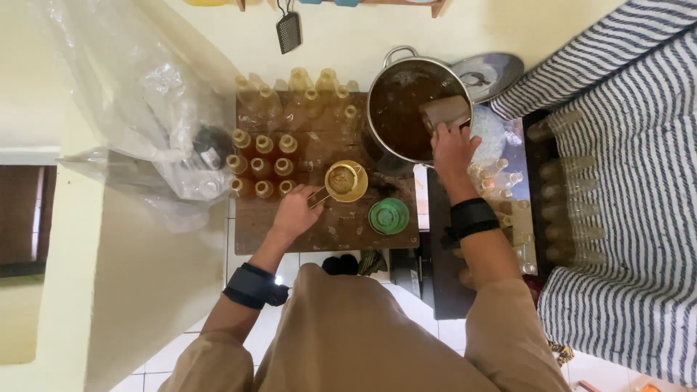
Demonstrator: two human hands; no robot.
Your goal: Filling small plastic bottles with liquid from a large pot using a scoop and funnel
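My left hand [296,210] holds the handle of a small strainer that rests in a yellow funnel [347,181] on the low wooden table [327,229]. My right hand [453,147] grips a brown scoop cup [444,111] at the rim of a large steel pot [417,107] full of dark brown liquid. To the left of the funnel stand several filled bottles [263,166] of amber liquid. More bottles [298,91] line the table's far edge.
A green lid [388,215] lies on the table near the funnel. A clear plastic bag [156,123] with caps sits at the left. Empty bottles [508,189] stand at the right beside striped cloth [632,181]. A pot lid [488,75] leans behind the pot.
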